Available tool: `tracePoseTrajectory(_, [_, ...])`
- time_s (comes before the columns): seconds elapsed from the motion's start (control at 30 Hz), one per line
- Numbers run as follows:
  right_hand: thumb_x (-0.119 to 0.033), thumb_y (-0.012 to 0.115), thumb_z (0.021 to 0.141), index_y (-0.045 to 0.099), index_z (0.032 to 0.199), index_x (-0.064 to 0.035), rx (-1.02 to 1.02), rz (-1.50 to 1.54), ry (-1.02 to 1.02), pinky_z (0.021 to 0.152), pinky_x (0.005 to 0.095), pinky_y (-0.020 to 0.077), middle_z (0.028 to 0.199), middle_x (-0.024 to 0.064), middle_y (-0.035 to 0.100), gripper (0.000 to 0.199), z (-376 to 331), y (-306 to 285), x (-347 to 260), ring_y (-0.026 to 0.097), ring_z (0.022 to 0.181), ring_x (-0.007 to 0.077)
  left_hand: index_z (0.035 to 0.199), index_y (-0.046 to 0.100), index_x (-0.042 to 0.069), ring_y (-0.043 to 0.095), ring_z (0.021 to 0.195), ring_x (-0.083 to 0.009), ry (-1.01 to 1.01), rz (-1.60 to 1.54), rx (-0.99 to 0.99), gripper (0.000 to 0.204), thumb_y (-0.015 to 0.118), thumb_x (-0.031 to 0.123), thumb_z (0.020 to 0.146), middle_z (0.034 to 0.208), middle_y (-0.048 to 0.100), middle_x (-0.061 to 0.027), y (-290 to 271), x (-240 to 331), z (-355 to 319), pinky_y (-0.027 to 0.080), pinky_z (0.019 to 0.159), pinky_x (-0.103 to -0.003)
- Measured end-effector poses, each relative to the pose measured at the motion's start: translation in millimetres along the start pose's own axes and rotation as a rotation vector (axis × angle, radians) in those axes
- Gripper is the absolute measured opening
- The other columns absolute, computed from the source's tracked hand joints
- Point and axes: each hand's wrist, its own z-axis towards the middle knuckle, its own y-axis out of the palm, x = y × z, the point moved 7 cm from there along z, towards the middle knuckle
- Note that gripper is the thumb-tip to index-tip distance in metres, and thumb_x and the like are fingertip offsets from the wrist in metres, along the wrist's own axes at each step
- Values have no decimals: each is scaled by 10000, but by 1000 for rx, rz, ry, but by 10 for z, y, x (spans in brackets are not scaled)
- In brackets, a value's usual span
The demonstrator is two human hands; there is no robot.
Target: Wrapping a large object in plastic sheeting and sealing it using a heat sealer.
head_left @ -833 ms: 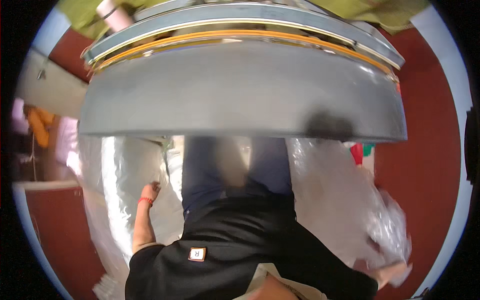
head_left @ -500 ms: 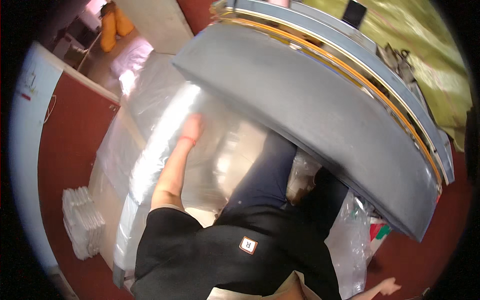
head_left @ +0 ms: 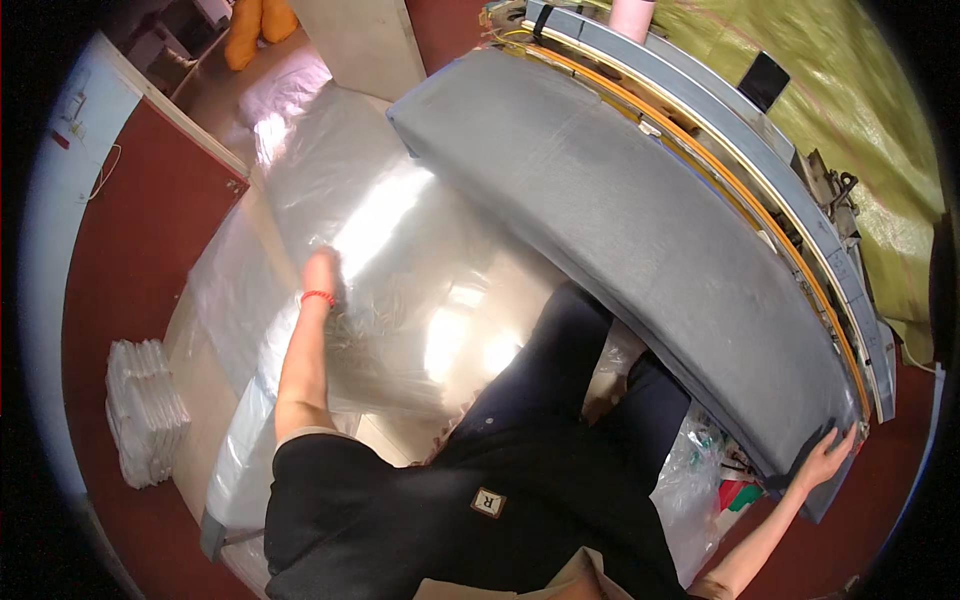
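Clear plastic film (head_left: 400, 270), shiny and wrinkled, lies over a pale surface to my left. My left hand (head_left: 321, 272), with a red cord at its wrist, is at the film near a bright crease. Its fingers are hidden and blurred. On the right, my right hand (head_left: 826, 462) rests on the near right corner of a long grey-covered platform (head_left: 620, 210), its fingers spread over the edge. An orange strip (head_left: 720, 165) and a blue-grey metal bar (head_left: 800, 190) run along the platform's far side.
Stacked folded clear plastic (head_left: 148, 412) sits at the left. Beyond the bar lie a dark phone-like slab (head_left: 764, 81), a pink cylinder (head_left: 632, 18) and yellow-green sheeting (head_left: 860, 90). More clear plastic (head_left: 690, 490) hangs below the platform, beside my legs.
My left hand has moved left and slightly nearer, and the film around it has shifted. My right hand has risen from the lower edge onto the platform's corner. The view has shifted slightly.
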Motion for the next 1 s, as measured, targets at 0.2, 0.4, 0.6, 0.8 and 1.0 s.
tracePoseTrajectory(0.2, [-136,475,852,420,1194,-45,-102,108,-23,826,317,398,1166,138,472,358,-25,144,-195,496,1004,267,761,567,21,536,805,-343,-207,271,-447,105,480,49,708,800,543,-191,-215,-438,-231,443,692,-389])
tracePoseTrajectory(0.4, [-113,485,845,426,1182,-32,-81,230,-11,799,326,404,1130,143,491,352,131,227,-506,516,941,266,1118,458,73,393,1114,-317,371,-95,16,512,445,-102,638,1211,425,-129,4,1053,618,382,898,-348])
tracePoseTrajectory(0.6, [-88,481,839,438,1169,-31,-69,151,-221,803,319,400,1122,137,500,339,203,74,-730,514,937,267,970,527,71,528,922,-316,150,177,-288,225,395,95,789,1008,535,-162,99,1049,553,438,762,-404])
tracePoseTrajectory(0.8, [-99,488,839,478,1124,-19,-205,204,91,772,296,415,1093,122,525,296,-30,204,-231,537,899,248,860,611,62,568,846,-311,-244,355,-227,217,435,154,772,885,590,-161,-630,-756,-232,459,699,-399])
tracePoseTrajectory(1.0, [-99,514,827,527,1064,-8,-228,523,34,746,270,430,997,116,581,255,237,395,-1042,558,874,168,897,560,-5,523,814,-132,-63,-618,535,186,464,144,840,867,576,-54,-2561,-308,-138,400,750,-257])
